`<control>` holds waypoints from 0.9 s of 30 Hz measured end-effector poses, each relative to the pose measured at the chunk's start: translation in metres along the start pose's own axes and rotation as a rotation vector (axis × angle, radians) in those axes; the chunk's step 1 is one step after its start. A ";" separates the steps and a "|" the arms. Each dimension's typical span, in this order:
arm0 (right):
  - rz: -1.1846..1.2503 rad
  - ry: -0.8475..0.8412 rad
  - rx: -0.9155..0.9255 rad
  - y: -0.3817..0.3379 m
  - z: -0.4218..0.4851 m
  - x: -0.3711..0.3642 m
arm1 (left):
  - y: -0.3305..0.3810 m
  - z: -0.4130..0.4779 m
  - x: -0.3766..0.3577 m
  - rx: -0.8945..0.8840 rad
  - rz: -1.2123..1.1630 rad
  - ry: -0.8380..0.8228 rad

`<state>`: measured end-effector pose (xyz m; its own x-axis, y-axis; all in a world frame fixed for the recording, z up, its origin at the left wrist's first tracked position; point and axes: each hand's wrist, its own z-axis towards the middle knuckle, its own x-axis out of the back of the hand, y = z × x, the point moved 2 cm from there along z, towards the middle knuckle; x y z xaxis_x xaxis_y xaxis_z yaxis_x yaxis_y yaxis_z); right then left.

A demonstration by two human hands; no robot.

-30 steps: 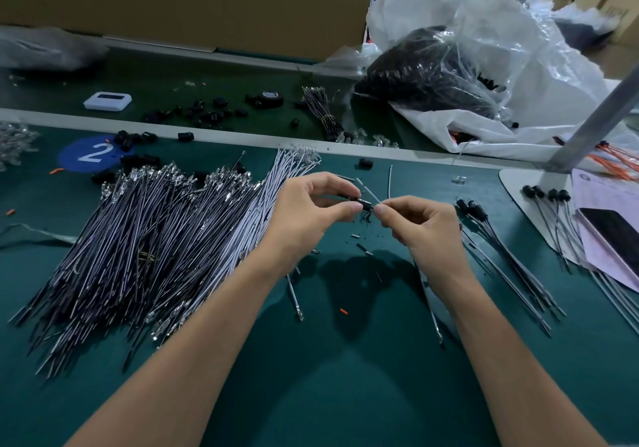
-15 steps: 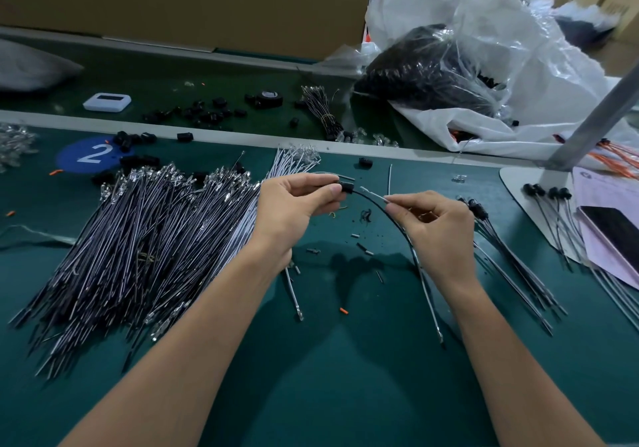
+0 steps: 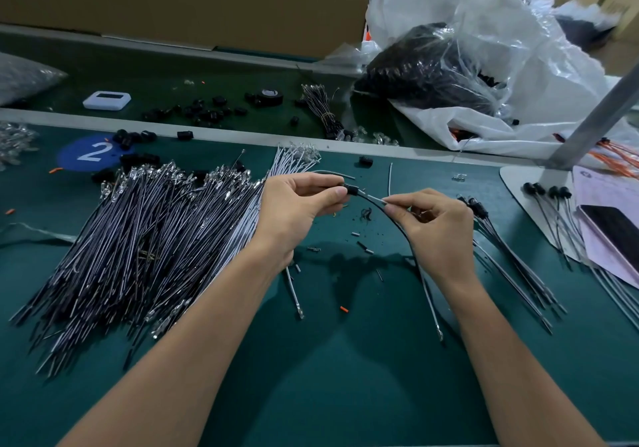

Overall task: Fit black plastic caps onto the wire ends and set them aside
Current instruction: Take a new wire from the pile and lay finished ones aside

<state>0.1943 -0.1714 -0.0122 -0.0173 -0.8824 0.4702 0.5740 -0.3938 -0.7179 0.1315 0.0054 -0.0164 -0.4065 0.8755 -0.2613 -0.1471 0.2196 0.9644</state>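
Left hand (image 3: 294, 211), right hand (image 3: 437, 228) pinch one capped wire (image 3: 429, 303).

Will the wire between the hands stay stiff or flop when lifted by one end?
Probably springy, not limp: the wire arcs smoothly from the left hand to the right hand. Likely light: fingertip pinches carry it.

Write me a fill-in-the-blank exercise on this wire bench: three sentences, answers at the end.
The left hand pinches a black ___ while the right hand pinches the wire.
The blue sticker bears the number ___.
The big wire pile lies on the person's ___ side.
Missing words: cap; 2; left.
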 end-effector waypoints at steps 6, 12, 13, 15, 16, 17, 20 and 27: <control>-0.023 -0.002 0.021 0.001 0.000 -0.001 | 0.000 0.000 -0.001 -0.012 0.013 -0.019; -0.052 0.026 0.060 0.002 0.000 -0.002 | -0.001 0.001 -0.001 -0.015 0.029 -0.035; -0.054 0.032 0.064 0.002 -0.001 -0.002 | -0.001 0.001 -0.001 -0.014 0.035 -0.042; -0.061 0.039 0.076 0.002 -0.001 -0.003 | -0.003 0.000 -0.003 -0.014 0.046 -0.062; -0.063 0.040 0.081 0.001 -0.001 -0.004 | -0.003 0.000 -0.004 -0.015 0.052 -0.071; -0.060 0.039 0.084 0.001 -0.001 -0.005 | -0.004 0.000 -0.005 -0.017 0.055 -0.078; -0.028 0.028 0.087 -0.001 -0.002 -0.007 | -0.004 0.000 -0.004 -0.018 0.048 -0.086; -0.034 -0.004 0.091 -0.003 -0.002 -0.007 | -0.003 -0.001 -0.005 -0.016 0.057 -0.099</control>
<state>0.1912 -0.1647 -0.0143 -0.0349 -0.8680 0.4953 0.6453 -0.3980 -0.6521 0.1332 0.0002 -0.0182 -0.3241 0.9246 -0.2004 -0.1408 0.1623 0.9766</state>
